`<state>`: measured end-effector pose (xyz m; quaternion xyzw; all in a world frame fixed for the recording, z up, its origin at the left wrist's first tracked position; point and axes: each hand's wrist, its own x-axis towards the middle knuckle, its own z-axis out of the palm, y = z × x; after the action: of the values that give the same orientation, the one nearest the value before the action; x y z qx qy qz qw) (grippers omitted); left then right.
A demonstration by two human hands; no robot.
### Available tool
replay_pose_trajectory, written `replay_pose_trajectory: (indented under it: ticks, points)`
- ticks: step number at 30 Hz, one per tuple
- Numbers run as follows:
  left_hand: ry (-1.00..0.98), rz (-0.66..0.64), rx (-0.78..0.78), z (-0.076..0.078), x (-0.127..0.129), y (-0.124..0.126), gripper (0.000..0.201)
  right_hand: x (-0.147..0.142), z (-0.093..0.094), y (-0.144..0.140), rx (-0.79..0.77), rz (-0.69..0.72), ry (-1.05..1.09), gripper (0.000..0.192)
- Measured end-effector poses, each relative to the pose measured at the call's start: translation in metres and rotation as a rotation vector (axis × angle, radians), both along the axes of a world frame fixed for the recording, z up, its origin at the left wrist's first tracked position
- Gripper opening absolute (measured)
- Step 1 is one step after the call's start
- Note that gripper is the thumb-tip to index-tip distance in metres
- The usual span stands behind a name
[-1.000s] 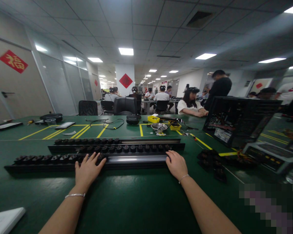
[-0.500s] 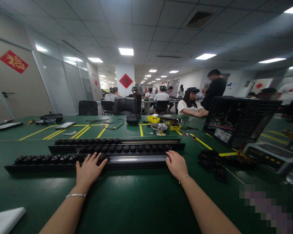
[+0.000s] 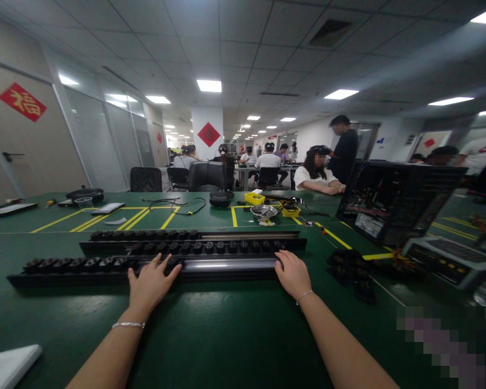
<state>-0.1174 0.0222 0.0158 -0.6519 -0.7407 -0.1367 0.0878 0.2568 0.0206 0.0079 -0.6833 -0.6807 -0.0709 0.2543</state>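
Three long black rails lie side by side on the green table. On the nearest rail [image 3: 227,266] a row of small black parts [image 3: 76,263] fills the left half, and its right half is bare shiny metal. My left hand [image 3: 152,283] lies flat with fingers spread, fingertips on the end of that row. My right hand [image 3: 294,274] rests on the rail's right end, fingers curled over it. Black parts run nearly the whole length of the middle rail [image 3: 210,247]. The far rail [image 3: 251,235] holds them only on its left half.
A pile of loose black parts [image 3: 350,267] lies right of the rails. An open computer case [image 3: 392,200] and a flat unit [image 3: 449,259] stand at the right. A yellow tray [image 3: 254,198] and a metal bowl [image 3: 264,210] sit farther back. Co-workers sit at far tables; one person stands.
My left hand has slid a little to the right along the nearest rail. My right hand has stayed put. The standing person in the background has walked to the left.
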Motion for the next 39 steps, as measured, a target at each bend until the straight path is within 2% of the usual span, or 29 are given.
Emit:
replay_pose_trajectory:
  ticks: [8, 28, 39]
  points:
    - [-0.047, 0.009, 0.024, -0.004, 0.005, 0.003, 0.063, 0.0, -0.001, 0.001, -0.001, 0.002, -0.008, 0.04]
    - [-0.056, -0.016, 0.043, -0.004, 0.014, 0.001, 0.063, -0.001, 0.0, 0.0, -0.005, -0.006, -0.01, 0.039]
    - [-0.041, -0.048, -0.014, -0.004, 0.011, 0.003, 0.066, 0.001, -0.002, 0.002, -0.01, -0.007, -0.004, 0.04]
